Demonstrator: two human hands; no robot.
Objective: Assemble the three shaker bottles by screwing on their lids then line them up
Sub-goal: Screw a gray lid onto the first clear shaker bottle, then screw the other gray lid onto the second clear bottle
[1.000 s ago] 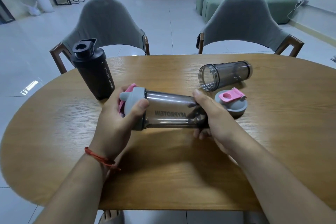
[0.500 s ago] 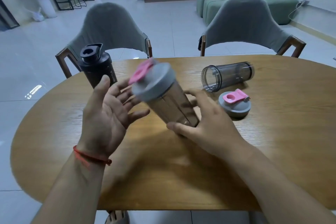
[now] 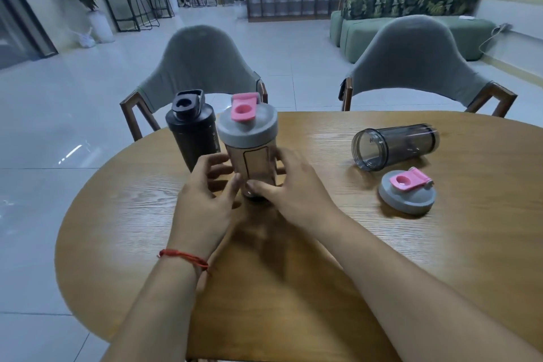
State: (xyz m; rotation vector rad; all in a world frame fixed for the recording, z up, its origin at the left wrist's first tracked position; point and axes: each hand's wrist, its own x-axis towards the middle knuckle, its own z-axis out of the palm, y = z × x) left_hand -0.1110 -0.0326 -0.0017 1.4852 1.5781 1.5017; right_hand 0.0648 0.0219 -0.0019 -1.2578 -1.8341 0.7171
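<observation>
A smoky clear shaker bottle (image 3: 255,160) with a grey lid and pink flip cap stands upright on the wooden table (image 3: 440,244). My left hand (image 3: 205,200) and my right hand (image 3: 293,188) both wrap its lower part, thumbs meeting at the front. A black shaker bottle (image 3: 191,132) with its black lid on stands just left of it, almost touching. To the right a lidless smoky bottle (image 3: 395,145) lies on its side, mouth toward the left. In front of that bottle rests a loose grey lid with a pink cap (image 3: 407,191).
Two grey-backed chairs (image 3: 202,64) (image 3: 417,59) stand at the table's far edge. The table's left edge curves close to the black bottle. A red cord circles my left wrist. A green sofa and tiled floor lie beyond.
The lidded smoky bottle went from lying sideways in both hands to tilted in the right hand alone, and now stands upright beside the black bottle with both hands around it.
</observation>
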